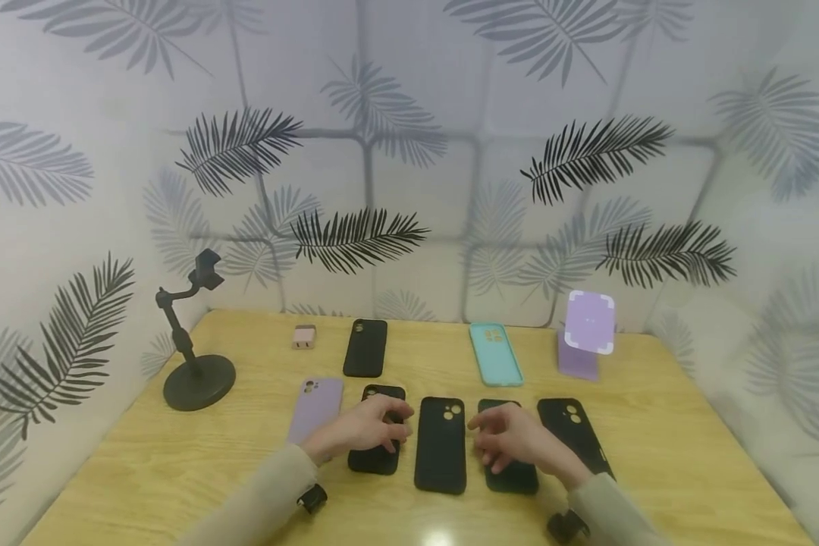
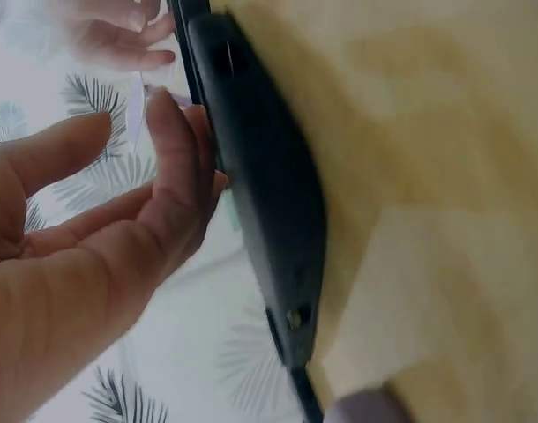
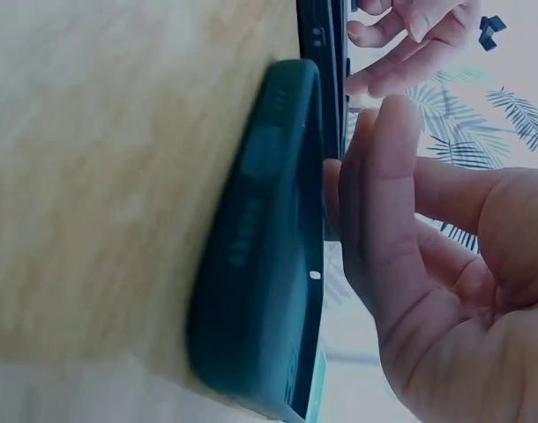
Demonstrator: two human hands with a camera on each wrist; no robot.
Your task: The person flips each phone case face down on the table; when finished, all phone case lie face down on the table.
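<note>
My left hand point(image 1: 368, 426) hovers over a black phone case point(image 1: 375, 461), fingers loosely bent and holding nothing. In the left wrist view its fingertips come right to the upper face of that case point(image 2: 265, 185). Over a dark green phone case point(image 1: 519, 479) is my right hand point(image 1: 512, 434), also holding nothing. The right wrist view shows the green case point(image 3: 251, 238) lying hollow side up, with the bent fingers point(image 3: 388, 194) close beside its rim. Between the two hands lies another black phone case point(image 1: 440, 447), its camera cutout at the upper right.
Outside the hands lie a lilac case point(image 1: 317, 409) and a black case point(image 1: 569, 425). Farther back are a pinkish charger plug point(image 1: 304, 337), a black case point(image 1: 365, 349) and a turquoise case point(image 1: 497, 356). A black stand point(image 1: 198, 383) and purple phone holder point(image 1: 580, 364) flank the wooden table point(image 1: 246, 462).
</note>
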